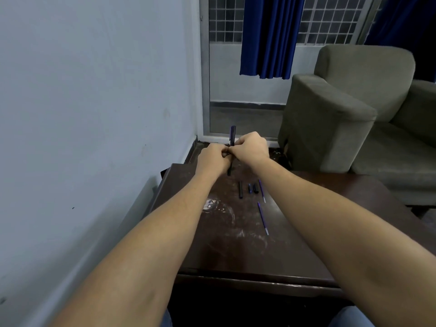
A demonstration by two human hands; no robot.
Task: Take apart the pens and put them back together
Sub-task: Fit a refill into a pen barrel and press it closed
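Note:
Both hands meet above the far end of the dark wooden table (pixel 236 251). My left hand (pixel 212 159) and my right hand (pixel 251 147) pinch a dark pen (pixel 232 135) held nearly upright; its capped top sticks up above the fingers and its lower end (pixel 229 169) shows below them. On the table lie loose parts: a black barrel (pixel 240 189), two short dark pieces (pixel 253 188), and two thin purple refills (pixel 262 191) (pixel 263 217).
A pale wall runs along the left edge of the table. A grey armchair (pixel 335 109) stands to the right, behind the table. A window with blue curtains (pixel 269 36) is at the back. The tabletop is scratched.

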